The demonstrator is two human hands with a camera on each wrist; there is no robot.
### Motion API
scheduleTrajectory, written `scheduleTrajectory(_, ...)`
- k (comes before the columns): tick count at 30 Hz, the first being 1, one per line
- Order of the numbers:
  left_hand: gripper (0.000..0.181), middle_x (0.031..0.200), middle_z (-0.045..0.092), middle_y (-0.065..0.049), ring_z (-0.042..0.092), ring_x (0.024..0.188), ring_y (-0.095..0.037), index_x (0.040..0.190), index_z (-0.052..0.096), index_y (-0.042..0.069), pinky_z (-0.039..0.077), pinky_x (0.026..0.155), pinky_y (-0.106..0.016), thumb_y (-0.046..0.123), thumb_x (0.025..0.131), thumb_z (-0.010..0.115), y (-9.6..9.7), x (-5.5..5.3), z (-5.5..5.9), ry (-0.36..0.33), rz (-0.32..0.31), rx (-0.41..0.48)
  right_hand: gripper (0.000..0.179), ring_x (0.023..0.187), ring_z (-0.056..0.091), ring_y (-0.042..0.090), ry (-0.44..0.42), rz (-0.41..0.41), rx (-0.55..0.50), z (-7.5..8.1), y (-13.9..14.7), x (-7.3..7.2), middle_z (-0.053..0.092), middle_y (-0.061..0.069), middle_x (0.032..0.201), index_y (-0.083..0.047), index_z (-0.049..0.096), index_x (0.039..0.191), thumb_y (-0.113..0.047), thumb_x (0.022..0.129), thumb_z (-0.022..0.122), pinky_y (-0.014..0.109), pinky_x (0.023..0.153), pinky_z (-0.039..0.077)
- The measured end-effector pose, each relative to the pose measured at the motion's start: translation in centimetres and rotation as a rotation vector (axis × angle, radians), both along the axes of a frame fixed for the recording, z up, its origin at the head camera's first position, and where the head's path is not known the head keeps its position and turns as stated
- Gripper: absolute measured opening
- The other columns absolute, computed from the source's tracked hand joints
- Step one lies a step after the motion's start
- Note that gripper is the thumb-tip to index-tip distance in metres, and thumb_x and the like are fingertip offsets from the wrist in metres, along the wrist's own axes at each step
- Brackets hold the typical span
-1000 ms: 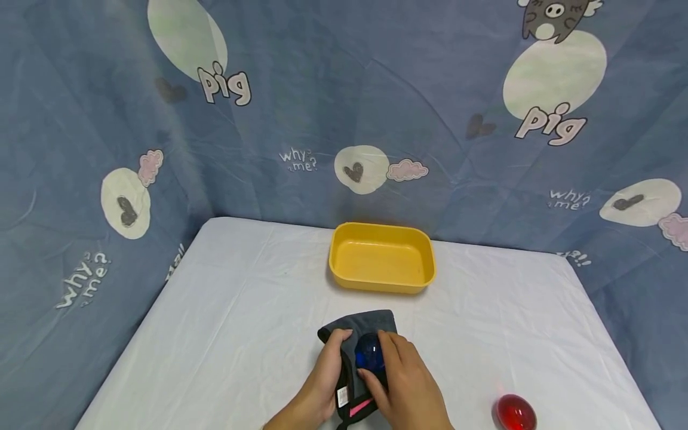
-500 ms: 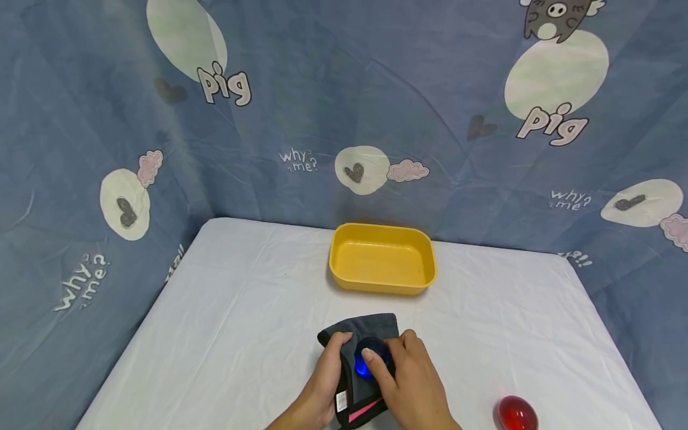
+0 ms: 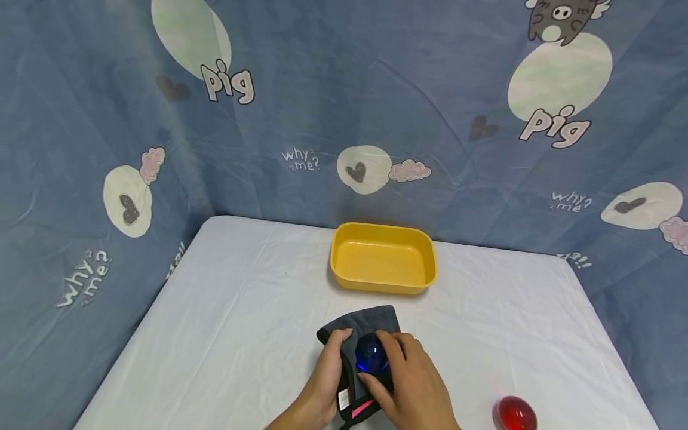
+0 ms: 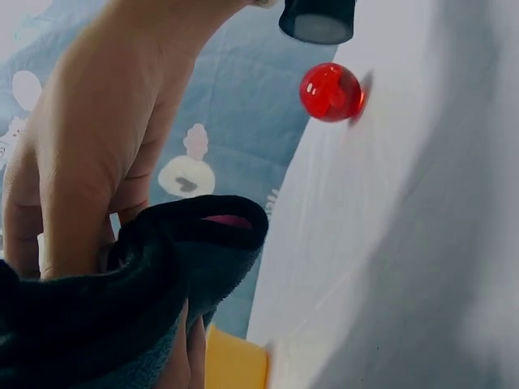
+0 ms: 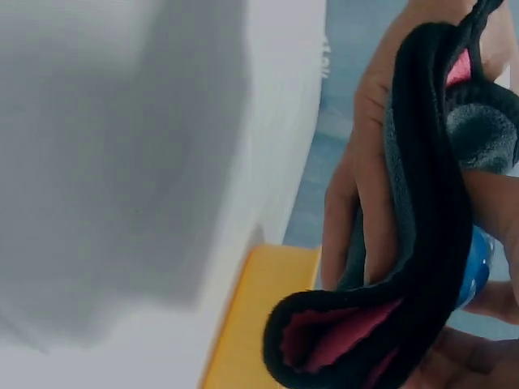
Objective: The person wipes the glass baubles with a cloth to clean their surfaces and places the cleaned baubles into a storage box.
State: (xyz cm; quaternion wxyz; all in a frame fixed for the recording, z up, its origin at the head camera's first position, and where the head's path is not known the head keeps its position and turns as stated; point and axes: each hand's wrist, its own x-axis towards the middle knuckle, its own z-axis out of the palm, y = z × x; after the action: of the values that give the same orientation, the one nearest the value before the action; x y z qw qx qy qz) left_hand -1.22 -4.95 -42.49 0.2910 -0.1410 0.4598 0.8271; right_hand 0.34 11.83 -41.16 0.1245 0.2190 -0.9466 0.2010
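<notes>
In the head view my left hand (image 3: 325,373) grips a folded dark grey cloth (image 3: 365,322) with black edging and a pink inner side, its thumb on top. A clear blue ball (image 3: 371,353) lies against the cloth. My right hand (image 3: 418,382) holds this ball between thumb and fingers, the fingers over its upper right and the thumb at its lower edge. In the right wrist view the cloth (image 5: 430,178) covers most of the ball (image 5: 477,267). The left wrist view shows the cloth (image 4: 203,259) held up, with the ball hidden.
A yellow rectangular tray (image 3: 384,286) stands on the white-covered table (image 3: 258,310) beyond the hands. At the lower right rests a clear red ball (image 3: 516,412). Blue printed fabric (image 3: 344,89) hangs behind the table and at its sides.
My right thumb has moved from the top of the blue ball down to its lower edge, while the fingers have come over its upper right. The left hand has kept its grip on the cloth.
</notes>
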Motion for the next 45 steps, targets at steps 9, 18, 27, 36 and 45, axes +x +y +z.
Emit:
scheduleTrajectory(9, 0.069, 0.125, 0.065, -0.013, 0.067, 0.109, -0.022, 0.150, 0.043, -0.001, 0.054, 0.098, -0.041, 0.048, 0.103, 0.031, 0.0, 0.4, -0.4, 0.008, 0.001, -0.009, 0.066, 0.084, 0.053, 0.004, -0.100, -0.086, -0.113, -0.1, -0.3, 0.0, 0.060, -0.005, 0.102, -0.013, 0.070, 0.125, -0.062, 0.082, 0.082, 0.031, 0.074, 0.057)
scheduleTrajectory(18, 0.071, 0.126, 0.066, -0.013, 0.065, 0.115, -0.024, 0.150, 0.043, -0.003, 0.052, 0.103, -0.042, 0.050, 0.103, 0.033, 0.0, 0.6, -0.4, 0.024, 0.022, -0.026, 0.068, 0.078, 0.046, 0.006, -0.251, -0.169, -0.252, -0.3, -0.5, -0.7, 0.052, -0.012, 0.089, -0.013, 0.076, 0.113, -0.075, 0.084, 0.070, 0.027, 0.069, 0.048)
scheduleTrajectory(27, 0.073, 0.129, 0.065, -0.013, 0.065, 0.116, -0.024, 0.152, 0.040, -0.003, 0.051, 0.104, -0.041, 0.051, 0.103, 0.033, 0.0, 0.4, -0.4, 0.031, 0.030, -0.031, 0.066, 0.081, 0.046, 0.005, -0.262, -0.176, -0.265, -0.9, -0.4, -0.7, 0.051, -0.012, 0.087, -0.010, 0.076, 0.111, -0.071, 0.087, 0.069, 0.028, 0.070, 0.048)
scheduleTrajectory(36, 0.073, 0.137, 0.057, -0.015, 0.063, 0.114, -0.021, 0.156, 0.034, 0.001, 0.051, 0.102, -0.038, 0.053, 0.104, 0.032, -0.6, 0.2, -0.1, 0.041, 0.047, 0.006, 0.077, 0.102, 0.059, 0.019, 0.177, 0.072, -0.071, -1.3, 0.0, -0.3, 0.063, 0.006, 0.124, -0.015, 0.061, 0.145, -0.047, 0.081, 0.089, 0.039, 0.080, 0.055)
scheduleTrajectory(45, 0.079, 0.145, 0.052, -0.018, 0.058, 0.124, -0.024, 0.161, 0.023, 0.000, 0.046, 0.110, -0.044, 0.054, 0.104, 0.032, -0.5, 0.2, 0.3, 0.051, 0.068, -0.015, 0.061, 0.101, 0.059, 0.011, 0.155, 0.063, -0.213, -1.1, -0.3, -0.8, 0.067, -0.002, 0.113, -0.009, 0.065, 0.128, -0.051, 0.087, 0.083, 0.035, 0.086, 0.057)
